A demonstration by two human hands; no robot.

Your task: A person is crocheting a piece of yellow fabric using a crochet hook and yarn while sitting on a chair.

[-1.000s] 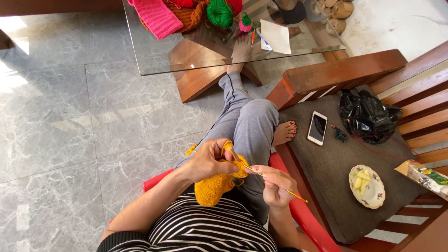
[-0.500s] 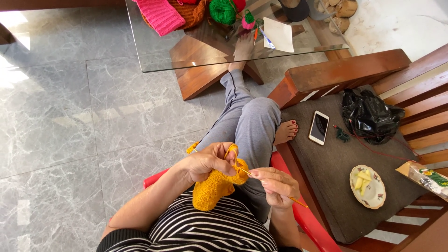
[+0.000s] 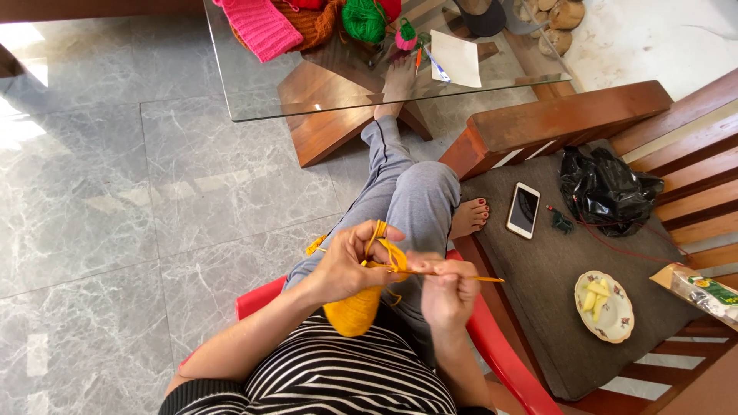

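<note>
Head cam, looking straight down: left hand (image 3: 350, 265) curled shut around a yellow crochet piece (image 3: 355, 309) with yellow yarn (image 3: 380, 234) looped over its fingers; the piece hangs below the hand, over the lap, just above the striped shirt (image 3: 346, 380). Right hand (image 3: 446, 292) pinched closed on a yellow crochet hook (image 3: 469, 277), hook lying roughly level, one end into the work at the left hand, other end sticking out right. Hands nearly touching. Person sits on a red chair (image 3: 500, 357), grey-trousered leg stretched to a glass table (image 3: 307, 107) carrying pink knitting (image 3: 257, 27) and a green yarn ball (image 3: 363, 19). Wooden bench to the right: phone (image 3: 523, 209), black plastic bag (image 3: 603, 188), small plate with yellow pieces (image 3: 605, 306).
</note>
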